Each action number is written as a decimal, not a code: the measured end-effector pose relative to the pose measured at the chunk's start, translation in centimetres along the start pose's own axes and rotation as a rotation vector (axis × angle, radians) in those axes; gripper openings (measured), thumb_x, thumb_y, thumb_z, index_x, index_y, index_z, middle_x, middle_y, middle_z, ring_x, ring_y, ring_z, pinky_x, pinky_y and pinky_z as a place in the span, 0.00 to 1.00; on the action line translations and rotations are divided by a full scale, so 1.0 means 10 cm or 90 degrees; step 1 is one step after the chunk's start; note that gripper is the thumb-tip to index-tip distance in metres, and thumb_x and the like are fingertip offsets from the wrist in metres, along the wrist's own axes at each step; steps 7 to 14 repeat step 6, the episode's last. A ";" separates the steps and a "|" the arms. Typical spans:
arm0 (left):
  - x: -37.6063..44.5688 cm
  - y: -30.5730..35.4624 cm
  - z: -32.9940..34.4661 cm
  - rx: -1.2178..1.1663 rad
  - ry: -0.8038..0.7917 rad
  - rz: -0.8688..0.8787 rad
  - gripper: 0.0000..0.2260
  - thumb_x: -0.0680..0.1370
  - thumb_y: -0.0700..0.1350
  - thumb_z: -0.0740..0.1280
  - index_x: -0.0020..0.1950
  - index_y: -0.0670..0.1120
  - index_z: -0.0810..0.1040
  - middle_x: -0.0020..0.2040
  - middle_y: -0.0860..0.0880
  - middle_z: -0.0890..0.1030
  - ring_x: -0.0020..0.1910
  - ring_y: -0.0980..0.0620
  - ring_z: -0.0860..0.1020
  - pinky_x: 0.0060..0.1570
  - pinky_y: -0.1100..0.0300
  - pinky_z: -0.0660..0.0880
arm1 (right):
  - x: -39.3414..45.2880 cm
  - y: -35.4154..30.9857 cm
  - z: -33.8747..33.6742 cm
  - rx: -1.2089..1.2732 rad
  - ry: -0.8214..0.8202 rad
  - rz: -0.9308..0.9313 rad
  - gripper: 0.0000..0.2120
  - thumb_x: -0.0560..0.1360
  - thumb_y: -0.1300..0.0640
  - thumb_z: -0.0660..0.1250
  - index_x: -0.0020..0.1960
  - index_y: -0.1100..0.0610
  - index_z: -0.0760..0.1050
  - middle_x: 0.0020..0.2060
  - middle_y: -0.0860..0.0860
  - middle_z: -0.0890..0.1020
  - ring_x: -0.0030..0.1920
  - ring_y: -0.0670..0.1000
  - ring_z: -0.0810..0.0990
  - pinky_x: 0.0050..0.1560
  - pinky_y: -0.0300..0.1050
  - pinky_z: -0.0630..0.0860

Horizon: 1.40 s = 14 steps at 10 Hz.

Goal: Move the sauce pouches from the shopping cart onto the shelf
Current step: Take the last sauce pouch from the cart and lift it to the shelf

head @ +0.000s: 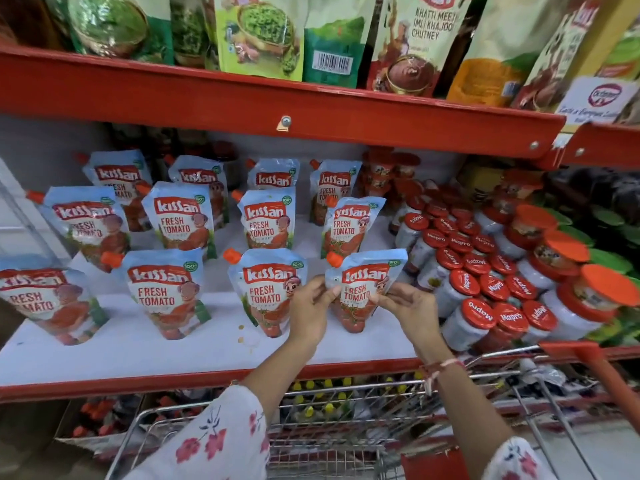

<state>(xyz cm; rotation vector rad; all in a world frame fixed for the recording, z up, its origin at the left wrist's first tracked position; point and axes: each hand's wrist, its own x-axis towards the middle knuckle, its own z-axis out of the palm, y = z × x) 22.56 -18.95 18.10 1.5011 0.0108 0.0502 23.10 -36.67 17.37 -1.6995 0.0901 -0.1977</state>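
Note:
Several pale blue tomato sauce pouches with orange caps stand in rows on the white shelf [173,344]. The front right pouch [363,282] stands upright at the end of the front row. My left hand [310,311] pinches its left edge and my right hand [407,306] pinches its right edge. Another pouch [266,289] stands just left of it, partly behind my left hand. The wire shopping cart [346,431] sits below the shelf's red front edge; no pouch shows inside it.
Jars with red lids [481,289] are packed tightly right of the pouches, close to my right hand. A red upper shelf [277,105] carries chutney packs overhead. The cart's red handle [595,362] is at the right. Bottles stand on the lower shelf behind the cart.

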 end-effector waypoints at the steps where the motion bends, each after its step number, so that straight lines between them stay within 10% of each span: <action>1: 0.04 -0.11 -0.01 0.017 -0.005 0.000 0.06 0.76 0.37 0.65 0.51 0.42 0.79 0.52 0.39 0.83 0.52 0.46 0.81 0.56 0.49 0.77 | 0.01 0.11 0.00 0.008 0.002 0.006 0.09 0.66 0.70 0.74 0.43 0.59 0.81 0.34 0.40 0.86 0.38 0.41 0.84 0.39 0.32 0.79; 4: -0.05 -0.04 -0.01 0.039 -0.036 -0.014 0.13 0.75 0.32 0.64 0.59 0.34 0.74 0.53 0.42 0.78 0.45 0.61 0.76 0.39 0.77 0.74 | -0.01 0.08 -0.05 -0.030 -0.010 0.048 0.11 0.67 0.68 0.74 0.47 0.58 0.80 0.45 0.55 0.85 0.43 0.44 0.84 0.50 0.46 0.80; 6: -0.28 0.11 -0.20 0.100 -0.021 -0.018 0.16 0.76 0.37 0.64 0.65 0.39 0.71 0.62 0.43 0.77 0.62 0.48 0.75 0.54 0.71 0.72 | -0.19 -0.36 -0.07 -0.187 0.021 0.013 0.28 0.68 0.59 0.75 0.65 0.64 0.71 0.62 0.55 0.78 0.63 0.56 0.76 0.58 0.47 0.74; 14: -0.28 0.11 -0.20 0.100 -0.021 -0.018 0.16 0.76 0.37 0.64 0.65 0.39 0.71 0.62 0.43 0.77 0.62 0.48 0.75 0.54 0.71 0.72 | -0.19 -0.36 -0.07 -0.187 0.021 0.013 0.28 0.68 0.59 0.75 0.65 0.64 0.71 0.62 0.55 0.78 0.63 0.56 0.76 0.58 0.47 0.74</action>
